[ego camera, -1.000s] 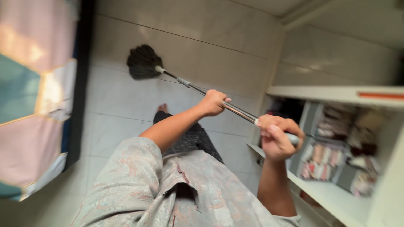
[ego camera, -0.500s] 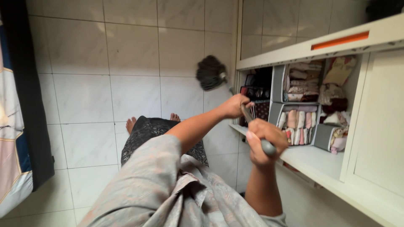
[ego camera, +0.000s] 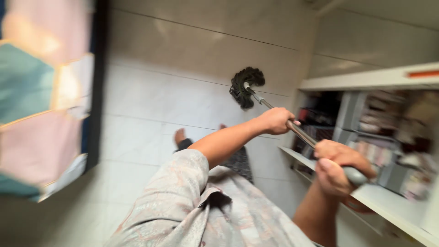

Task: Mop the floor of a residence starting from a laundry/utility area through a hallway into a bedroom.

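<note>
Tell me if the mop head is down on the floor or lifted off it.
Down: the dark stringy mop head lies spread against the white floor tiles, though blur hides the exact contact.

- loose grey top with a faded pinkish pattern, short sleeve [ego camera: 180, 176] ending above the elbow
- open collar flap [ego camera: 215, 199] near the chest
- dark speckled trousers [ego camera: 238, 160] below
- bare foot [ego camera: 179, 136], bare forearms, left hand [ego camera: 275, 120] and right hand [ego camera: 340, 167] without rings

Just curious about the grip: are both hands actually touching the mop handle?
Touching. The head view shows the left hand wrapped around the metal mop handle partway down, and the right hand closed around its grey end.
</note>
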